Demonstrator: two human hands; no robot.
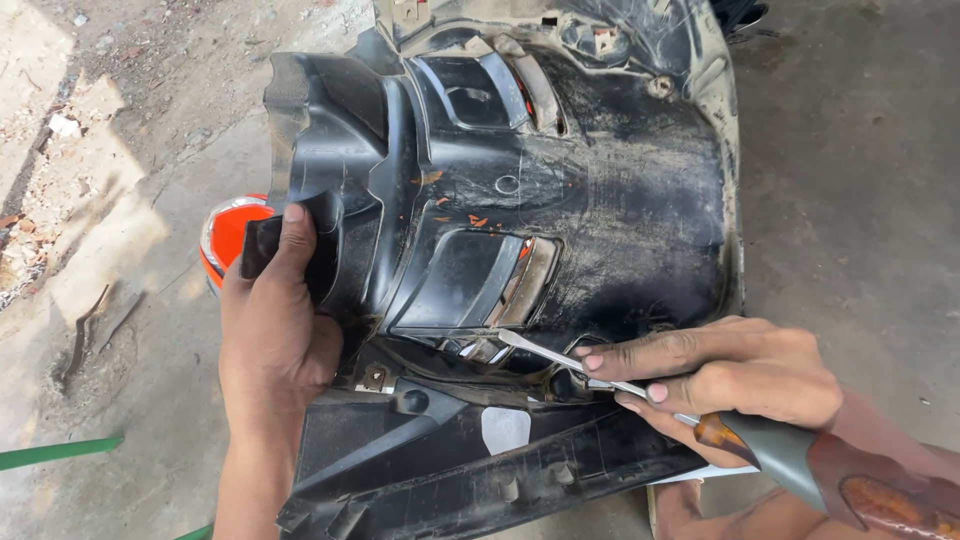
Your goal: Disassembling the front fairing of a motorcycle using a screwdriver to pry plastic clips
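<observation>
Dusty black moulded plastic panel [560, 200], left hand [275, 320] grip clamping its edge, right hand [725, 375] grip pinching slim steel screwdriver [560, 355]

Glossy black on the plastic body panel [600, 200], dusted grey-brown, flecked with small orange marks. Orange-red with a white edge on the lamp lens [228, 235] at nine o'clock. Silver on the screwdriver [640, 388] shaft; amber and dark grey on its handle (mottled, translucent). Pale grey across the concrete floor [860, 200]; green on the strip [60, 452] at eight o'clock.

panel [560, 200] on floor [850, 200], lamp [228, 235] left
</observation>
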